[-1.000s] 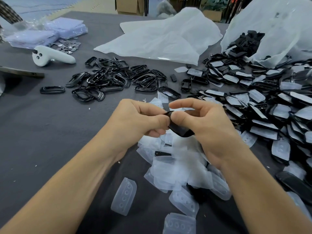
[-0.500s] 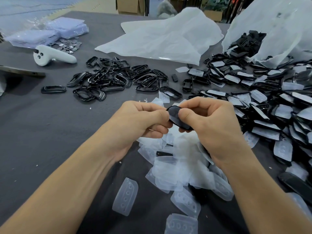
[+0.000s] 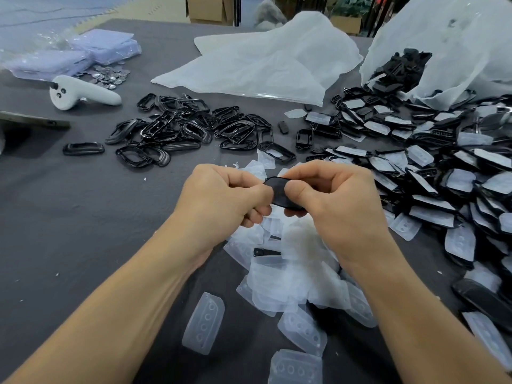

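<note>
On the desk point(image 3: 69, 217), black frames point(image 3: 180, 128) lie to the left. The left hand point(image 3: 221, 198) and right hand point(image 3: 340, 200) both pinch one black shell point(image 3: 279, 191) with curled fingers, above clear pads point(image 3: 291, 267). A parts heap point(image 3: 443, 176) lies to the right.

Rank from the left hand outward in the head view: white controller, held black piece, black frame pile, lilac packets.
1. Black piece: pinched by the left hand.
2. Black frame pile: just ahead.
3. White controller: far left.
4. Lilac packets: back left, beyond the controller.
</note>
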The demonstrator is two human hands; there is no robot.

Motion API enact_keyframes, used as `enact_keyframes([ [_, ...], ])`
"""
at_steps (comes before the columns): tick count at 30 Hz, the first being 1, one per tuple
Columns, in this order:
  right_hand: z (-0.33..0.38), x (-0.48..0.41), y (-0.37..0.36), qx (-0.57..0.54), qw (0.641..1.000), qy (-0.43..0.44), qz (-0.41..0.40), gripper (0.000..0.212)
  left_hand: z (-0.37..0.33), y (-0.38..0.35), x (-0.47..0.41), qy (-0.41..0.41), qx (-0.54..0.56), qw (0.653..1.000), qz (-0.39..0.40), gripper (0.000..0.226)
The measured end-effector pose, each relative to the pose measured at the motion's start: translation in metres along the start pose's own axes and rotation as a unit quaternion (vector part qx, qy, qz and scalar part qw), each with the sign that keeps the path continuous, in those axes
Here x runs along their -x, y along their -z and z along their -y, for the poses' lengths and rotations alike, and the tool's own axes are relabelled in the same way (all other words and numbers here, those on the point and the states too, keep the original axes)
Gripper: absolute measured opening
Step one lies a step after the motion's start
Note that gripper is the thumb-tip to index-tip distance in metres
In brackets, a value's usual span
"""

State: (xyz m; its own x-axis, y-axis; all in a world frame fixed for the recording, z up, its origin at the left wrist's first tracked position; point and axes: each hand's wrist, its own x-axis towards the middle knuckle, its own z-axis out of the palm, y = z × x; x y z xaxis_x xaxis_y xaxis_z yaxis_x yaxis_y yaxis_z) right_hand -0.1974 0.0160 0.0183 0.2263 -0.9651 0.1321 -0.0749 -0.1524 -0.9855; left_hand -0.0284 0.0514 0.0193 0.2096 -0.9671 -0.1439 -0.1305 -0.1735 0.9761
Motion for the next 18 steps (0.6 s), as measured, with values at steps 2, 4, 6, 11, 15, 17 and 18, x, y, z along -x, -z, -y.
enact_keyframes([
  [2,-0.002,-0.001,-0.001,0.001,1.0,0.006,-0.001,0.024,0.0,0.0,0.0,-0.012,0.006,1.0,0.004,0.017],
  [4,-0.001,-0.001,-0.001,-0.006,1.0,0.014,0.01,0.027,0.001,-0.001,0.001,-0.038,0.011,0.999,0.001,0.011],
  [6,0.0,-0.001,-0.001,-0.015,0.999,0.017,0.028,0.031,0.002,0.0,0.0,-0.065,-0.002,0.998,-0.018,0.012],
  [11,0.003,-0.003,0.005,-0.069,0.995,-0.052,0.042,0.04,0.007,0.002,-0.005,-0.06,0.004,0.995,-0.073,0.017],
  [15,0.0,0.002,0.005,0.188,0.98,0.038,0.047,0.044,0.011,0.002,-0.008,-0.044,0.014,0.997,-0.061,0.016],
  [17,0.001,0.005,0.003,0.251,0.966,0.058,0.032,0.046,0.014,0.002,-0.009,-0.043,0.012,0.998,-0.051,0.01],
  [18,0.001,0.005,0.004,0.263,0.962,0.064,0.023,0.044,0.014,0.0,-0.008,-0.041,0.007,0.998,-0.048,0.005],
])
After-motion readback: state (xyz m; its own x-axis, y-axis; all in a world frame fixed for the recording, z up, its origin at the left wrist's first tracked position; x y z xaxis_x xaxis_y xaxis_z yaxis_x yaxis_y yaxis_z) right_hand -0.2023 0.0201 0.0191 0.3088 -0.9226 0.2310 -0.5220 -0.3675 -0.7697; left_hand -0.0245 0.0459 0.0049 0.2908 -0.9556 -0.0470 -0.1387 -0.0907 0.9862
